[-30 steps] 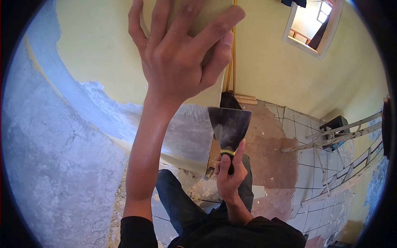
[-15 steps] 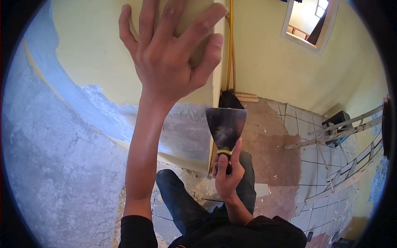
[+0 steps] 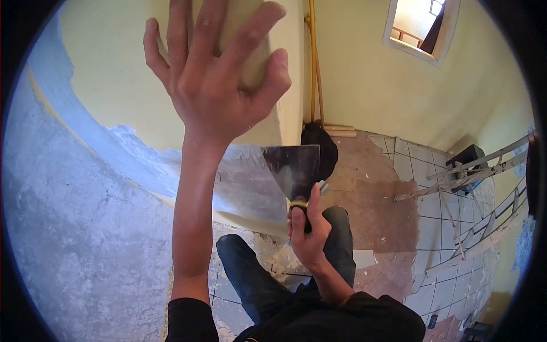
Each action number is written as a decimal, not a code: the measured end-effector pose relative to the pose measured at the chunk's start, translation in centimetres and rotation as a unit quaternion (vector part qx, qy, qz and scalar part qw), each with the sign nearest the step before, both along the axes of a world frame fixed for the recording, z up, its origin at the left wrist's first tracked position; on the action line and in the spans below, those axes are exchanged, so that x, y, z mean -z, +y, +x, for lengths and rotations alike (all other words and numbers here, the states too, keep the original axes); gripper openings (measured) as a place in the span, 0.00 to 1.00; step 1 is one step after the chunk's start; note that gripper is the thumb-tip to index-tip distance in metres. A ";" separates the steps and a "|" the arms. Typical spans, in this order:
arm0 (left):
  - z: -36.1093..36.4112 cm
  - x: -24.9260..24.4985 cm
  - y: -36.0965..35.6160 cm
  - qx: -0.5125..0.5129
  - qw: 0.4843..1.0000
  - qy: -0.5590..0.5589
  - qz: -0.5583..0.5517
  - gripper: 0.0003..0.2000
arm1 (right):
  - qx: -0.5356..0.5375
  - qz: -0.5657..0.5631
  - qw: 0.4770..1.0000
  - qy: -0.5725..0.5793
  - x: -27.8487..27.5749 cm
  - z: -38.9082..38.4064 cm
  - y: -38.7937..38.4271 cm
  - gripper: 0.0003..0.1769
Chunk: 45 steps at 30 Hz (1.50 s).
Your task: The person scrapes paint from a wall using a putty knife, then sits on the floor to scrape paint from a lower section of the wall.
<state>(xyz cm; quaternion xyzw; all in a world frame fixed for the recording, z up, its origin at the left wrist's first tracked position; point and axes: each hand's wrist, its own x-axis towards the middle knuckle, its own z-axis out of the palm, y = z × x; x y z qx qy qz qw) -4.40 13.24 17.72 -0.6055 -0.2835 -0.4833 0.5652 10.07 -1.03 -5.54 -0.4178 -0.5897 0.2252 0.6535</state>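
My left hand (image 3: pixel 219 85) is spread wide against the yellow painted wall (image 3: pixel 114 68), high up near the wall's corner edge, and holds nothing. Lower and to the right, my right hand (image 3: pixel 310 236) is wrapped around the dark handle of a putty knife (image 3: pixel 293 168), with a yellow band where blade meets handle. Its wide dark blade points up and overlaps the corner edge (image 3: pixel 292 85) in this view. Below the yellow paint, the wall has a bare grey stripe (image 3: pixel 245 176) with a ragged upper border.
Behind the corner stand yellow poles (image 3: pixel 314 68) and a black bag (image 3: pixel 322 151). A wooden ladder (image 3: pixel 484 222) leans at the right beside a black box (image 3: pixel 468 162). The floor is part brown screed (image 3: pixel 370 211), part white tiles (image 3: pixel 433 228). A framed opening (image 3: pixel 419 31) is in the far wall.
The putty knife in my right hand has shifted left and turned slightly, its blade now over the corner edge. My left hand appears a little further left in view, still spread on the wall.
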 end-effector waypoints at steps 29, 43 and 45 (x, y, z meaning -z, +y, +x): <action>1.2 0.3 -2.1 0.042 0.994 -0.045 -0.092 0.14 | -0.019 -0.017 0.998 -0.066 -0.7 -0.2 -0.9 0.30; 1.4 0.1 -2.4 0.041 0.992 -0.052 -0.110 0.13 | -0.036 -0.034 0.997 -0.052 -0.8 -1.2 -0.6 0.30; 1.5 0.0 -2.3 0.053 0.996 -0.029 -0.066 0.15 | -0.037 -0.027 0.997 -0.059 1.5 -1.5 -1.1 0.30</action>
